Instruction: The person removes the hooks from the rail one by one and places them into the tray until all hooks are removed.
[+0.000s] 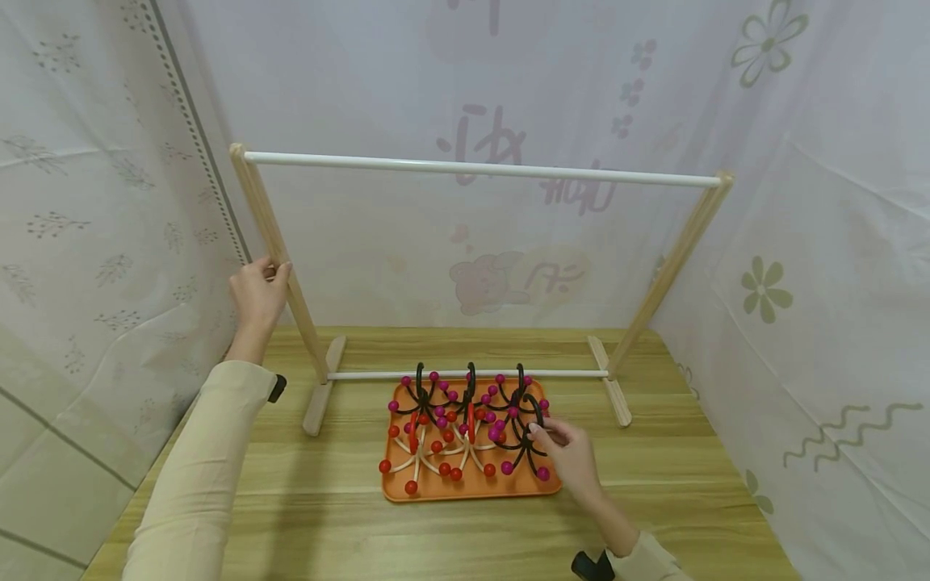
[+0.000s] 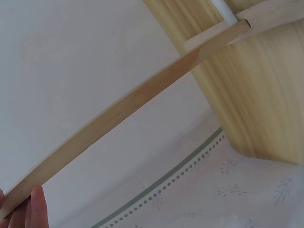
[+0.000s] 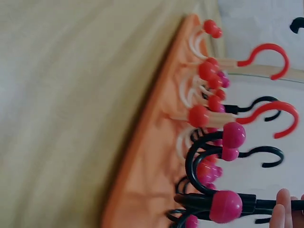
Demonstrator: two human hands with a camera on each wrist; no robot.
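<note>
My left hand (image 1: pixel 259 294) grips the left wooden post (image 1: pixel 298 311) of a rack with a white top rod (image 1: pixel 479 168). In the left wrist view, the fingertips (image 2: pixel 39 206) lie against that post's lower edge. My right hand (image 1: pixel 572 460) pinches the hook of a black claw hanger (image 3: pixel 225 206) with magenta ball tips, at the orange tray's (image 1: pixel 472 490) front right; whether it touches the tray I cannot tell. Beside it are two cream claw hangers (image 1: pixel 417 456) with red hooks and red balls. Behind them stand more black claw hangers (image 1: pixel 471 391), hooks upward.
The rack's lower white rod (image 1: pixel 370 374) runs just behind the tray. Its wooden feet (image 1: pixel 610 383) stand on the wood-grain table (image 1: pixel 349 516). Patterned cloth (image 1: pixel 821 242) hangs around the back and sides.
</note>
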